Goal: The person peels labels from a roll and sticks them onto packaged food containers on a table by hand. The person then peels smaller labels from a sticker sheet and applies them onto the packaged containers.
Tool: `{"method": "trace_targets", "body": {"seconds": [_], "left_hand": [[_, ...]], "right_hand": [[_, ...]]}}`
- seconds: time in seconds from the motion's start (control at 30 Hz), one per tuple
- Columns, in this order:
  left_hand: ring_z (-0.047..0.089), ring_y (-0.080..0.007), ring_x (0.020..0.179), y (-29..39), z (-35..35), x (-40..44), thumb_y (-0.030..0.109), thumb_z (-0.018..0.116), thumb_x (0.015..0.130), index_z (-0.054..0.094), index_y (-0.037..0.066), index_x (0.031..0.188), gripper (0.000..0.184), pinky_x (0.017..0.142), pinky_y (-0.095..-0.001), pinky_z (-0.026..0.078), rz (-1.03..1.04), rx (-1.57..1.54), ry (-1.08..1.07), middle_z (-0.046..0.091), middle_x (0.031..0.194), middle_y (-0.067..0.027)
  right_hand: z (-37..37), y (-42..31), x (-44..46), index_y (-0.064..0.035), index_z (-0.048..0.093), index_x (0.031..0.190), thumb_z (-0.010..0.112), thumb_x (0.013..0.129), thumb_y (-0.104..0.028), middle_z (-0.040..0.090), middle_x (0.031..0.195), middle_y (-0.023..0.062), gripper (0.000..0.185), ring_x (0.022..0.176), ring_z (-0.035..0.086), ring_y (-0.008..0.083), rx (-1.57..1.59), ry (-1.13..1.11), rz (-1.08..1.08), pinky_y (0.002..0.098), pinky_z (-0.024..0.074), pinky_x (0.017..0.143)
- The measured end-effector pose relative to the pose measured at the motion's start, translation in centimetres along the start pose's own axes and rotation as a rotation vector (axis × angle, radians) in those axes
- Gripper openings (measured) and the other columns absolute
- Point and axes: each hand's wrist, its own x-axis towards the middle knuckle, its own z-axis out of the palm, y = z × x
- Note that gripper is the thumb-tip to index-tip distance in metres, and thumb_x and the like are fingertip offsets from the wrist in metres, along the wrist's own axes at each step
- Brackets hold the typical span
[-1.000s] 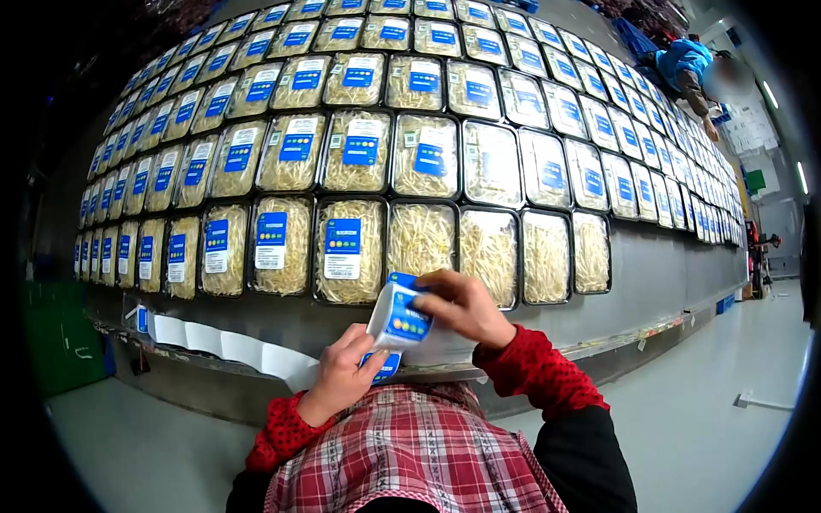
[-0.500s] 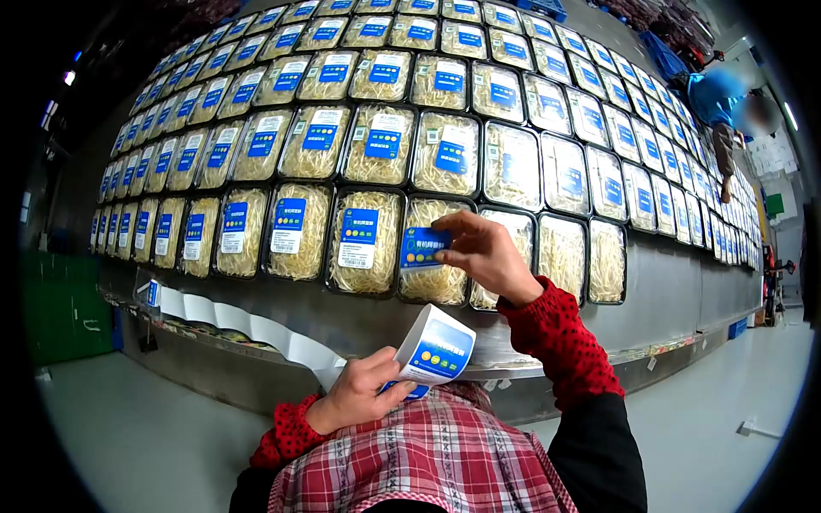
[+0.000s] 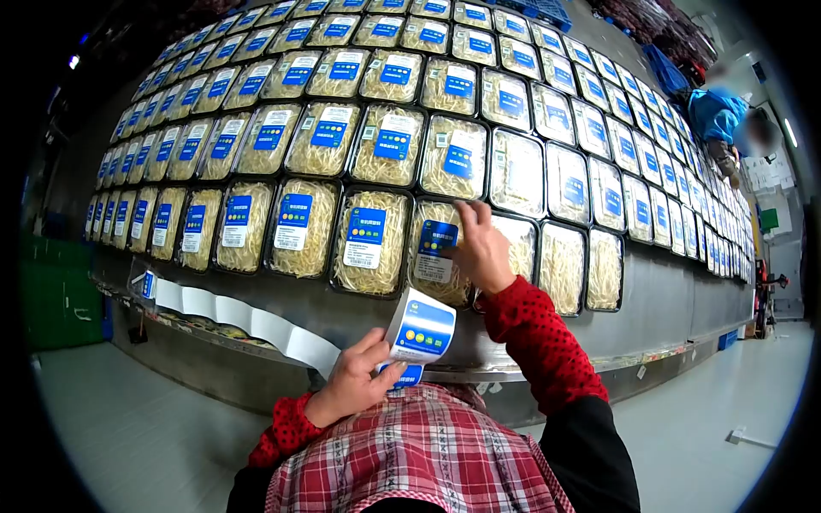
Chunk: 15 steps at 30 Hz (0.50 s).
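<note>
My left hand [image 3: 357, 376] is closed around a roll of blue-and-white labels [image 3: 425, 328], held just off the table's near edge. The roll's white backing strip [image 3: 235, 316] trails away to the left. Over the front row, my right hand [image 3: 483, 252] has its fingers stretched out at the right side of a tray of bean sprouts [image 3: 445, 209]. A label [image 3: 438, 244] lies on that tray's lid, partly shaded by the hand. The labelled tray on its left [image 3: 372, 244] is close beside it. To the right, a front tray [image 3: 562, 269] shows sprouts with no blue label.
Rows of labelled sprout trays [image 3: 391, 145] cover the metal table [image 3: 658, 299]. Another person in blue [image 3: 717, 115] is at the far right end. A green panel [image 3: 64, 295] stands at left, and pale floor [image 3: 145, 427] lies below the table edge.
The label that my right hand pinched now lies on the tray's lid. The right hand's fingers have straightened. My left hand still grips the roll, which has shifted slightly left.
</note>
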Motion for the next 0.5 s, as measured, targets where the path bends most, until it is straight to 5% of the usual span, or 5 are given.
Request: {"method": "trace_targets", "body": {"seconds": [0.07,0.13,0.2,0.33,0.5], "left_hand": [[0.062,-0.0346,0.086,-0.6,-0.1,0.4,0.008,0.067,0.086,0.062,0.0,0.103,0.019,0.073,-0.0383,0.049,-0.017,-0.014,0.048,0.059,0.097,-0.0151],[0.063,-0.0354,0.091,-1.0,-0.3,0.3,0.009,0.066,0.087,0.063,0.0,0.106,0.022,0.076,-0.0381,0.05,-0.066,0.003,0.023,0.061,0.105,-0.0164],[0.063,-0.037,0.095,-1.7,0.0,0.8,0.009,0.066,0.086,0.062,-0.001,0.107,0.023,0.079,-0.0382,0.051,-0.047,0.017,0.04,0.06,0.115,-0.0193],[0.059,-0.0312,0.111,-0.3,0.3,2.8,0.006,0.068,0.083,0.067,-0.003,0.098,0.018,0.091,-0.0347,0.046,0.109,0.313,0.113,0.056,0.127,-0.0199],[0.055,-0.0133,0.056,-0.4,2.6,4.4,0.008,0.077,0.08,0.065,0.0,0.078,0.015,0.053,-0.029,0.042,-0.094,-0.016,0.139,0.062,0.066,-0.0063]], "right_hand": [[-2.1,0.5,0.3,-0.0029,0.057,0.122,0.084,0.072,-0.014,0.062,0.11,0.0168,0.058,0.08,0.067,0.0284,0.077,-0.169,0.026,0.0391,0.0535,0.066],[-5.1,-1.4,-0.9,0.0031,0.061,0.12,0.08,0.082,-0.027,0.069,0.107,0.0182,0.052,0.089,0.067,0.0198,0.807,-0.679,0.291,0.0335,0.0552,0.076],[-5.2,-3.1,-3.3,0.0039,0.063,0.116,0.078,0.083,-0.019,0.069,0.103,0.0147,0.043,0.088,0.067,0.0178,0.863,-0.704,0.082,0.0315,0.0548,0.077],[-4.5,-4.0,-6.2,0.0023,0.065,0.107,0.076,0.083,-0.01,0.07,0.091,0.0146,0.029,0.083,0.068,0.0193,0.944,-0.521,0.174,0.0319,0.0543,0.073],[-5.8,-3.9,-8.1,0.0002,0.067,0.096,0.076,0.081,-0.008,0.067,0.081,0.0161,0.019,0.072,0.068,0.0268,0.748,-0.27,-0.032,0.0339,0.0523,0.063]]}}
